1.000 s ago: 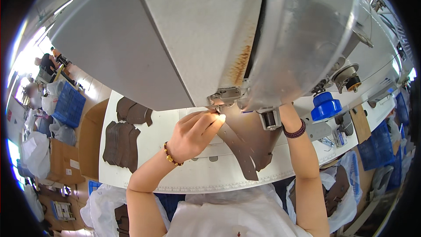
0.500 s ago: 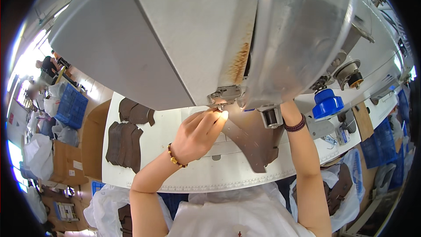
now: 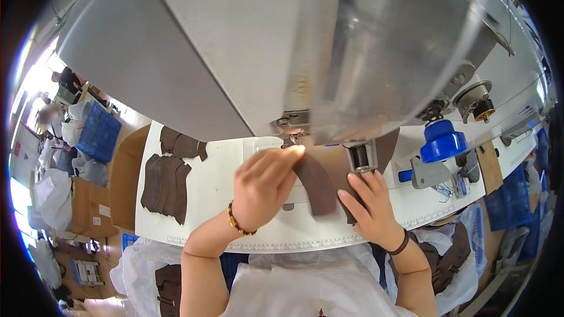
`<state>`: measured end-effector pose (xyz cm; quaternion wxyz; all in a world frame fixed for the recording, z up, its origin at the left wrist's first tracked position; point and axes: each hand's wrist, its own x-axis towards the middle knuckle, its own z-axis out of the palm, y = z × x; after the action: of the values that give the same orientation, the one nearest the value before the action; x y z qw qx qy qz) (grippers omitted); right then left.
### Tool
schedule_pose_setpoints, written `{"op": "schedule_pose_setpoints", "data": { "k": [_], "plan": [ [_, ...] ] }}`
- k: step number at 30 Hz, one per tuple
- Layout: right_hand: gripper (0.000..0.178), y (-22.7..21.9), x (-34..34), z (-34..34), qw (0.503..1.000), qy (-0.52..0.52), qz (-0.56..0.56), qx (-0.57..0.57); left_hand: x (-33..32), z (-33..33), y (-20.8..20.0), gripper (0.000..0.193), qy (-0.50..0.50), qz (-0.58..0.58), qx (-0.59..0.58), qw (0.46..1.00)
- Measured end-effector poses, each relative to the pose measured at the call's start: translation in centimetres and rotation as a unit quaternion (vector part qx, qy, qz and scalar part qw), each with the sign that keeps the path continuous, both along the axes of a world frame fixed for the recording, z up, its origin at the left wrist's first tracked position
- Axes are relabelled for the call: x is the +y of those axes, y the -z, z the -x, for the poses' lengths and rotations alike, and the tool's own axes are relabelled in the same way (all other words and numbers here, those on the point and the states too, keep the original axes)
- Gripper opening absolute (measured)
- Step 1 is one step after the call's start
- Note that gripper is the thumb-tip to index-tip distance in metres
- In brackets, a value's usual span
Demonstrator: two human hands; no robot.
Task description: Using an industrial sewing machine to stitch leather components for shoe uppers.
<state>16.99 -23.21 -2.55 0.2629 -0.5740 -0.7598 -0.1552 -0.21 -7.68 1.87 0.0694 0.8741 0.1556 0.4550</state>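
Observation:
At the presser foot (image 3: 292, 123) of a large white sewing machine (image 3: 194, 53), my left hand (image 3: 261, 185) is closed in a pinch. From beside its fingertips hangs a curved brown leather-like piece (image 3: 317, 191), its lower end smeared by motion. My right hand (image 3: 370, 208) lies to the right with fingers apart, their tips touching a larger brown panel (image 3: 336, 167). The panel runs partly behind the bobbin-like metal cylinder (image 3: 362, 157) and the machine head. The needle itself is hidden.
Stacked brown pieces (image 3: 164, 185) lie on the left of the white table (image 3: 217, 188). A blue knob (image 3: 442, 141) and a thread tension disc (image 3: 473, 97) stick out on the right. Plastic-lined bags of brown pieces (image 3: 452, 255) stand below. Blue crates (image 3: 100, 135) are farther left.
My right hand has come out from behind the machine head toward me, onto the brown panel's near part. The curved piece now shows apart from the panel. My left hand stays by the presser foot.

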Motion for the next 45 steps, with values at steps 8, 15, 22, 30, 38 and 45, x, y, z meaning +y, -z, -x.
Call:
{"op": "schedule_pose_setpoints", "data": {
  "k": [8, 15, 22, 30, 38, 45],
  "plan": [
    [0.018, -0.1, -0.8, 0.9, 0.991, -0.047, -0.115, 0.055, -1.2, 0.0, 0.6, 0.027, -0.030, -0.186, 0.097, 0.977],
    [0.018, 0.0, -0.6, 1.2, 0.994, -0.042, -0.093, 0.045, -0.3, 0.3, -0.3, 0.022, 0.045, -0.248, 0.123, 0.960],
    [0.025, -1.0, -1.0, -0.2, 0.995, -0.051, -0.032, 0.082, -1.1, -0.1, -0.5, 0.019, 0.014, -0.212, 0.114, 0.970],
    [0.027, -1.7, -0.3, -1.5, 0.990, -0.077, -0.020, 0.120, -1.1, -0.9, -0.3, 0.015, -0.002, -0.217, 0.098, 0.971],
    [0.026, -1.4, -0.2, 0.4, 0.995, -0.043, -0.025, 0.085, 0.1, -0.8, 0.1, 0.017, 0.003, -0.210, 0.076, 0.975],
    [0.027, -1.0, -0.1, 2.6, 0.999, -0.017, -0.037, 0.034, 0.9, -0.3, 0.6, 0.022, 0.010, -0.174, 0.080, 0.981]
  ]
}}
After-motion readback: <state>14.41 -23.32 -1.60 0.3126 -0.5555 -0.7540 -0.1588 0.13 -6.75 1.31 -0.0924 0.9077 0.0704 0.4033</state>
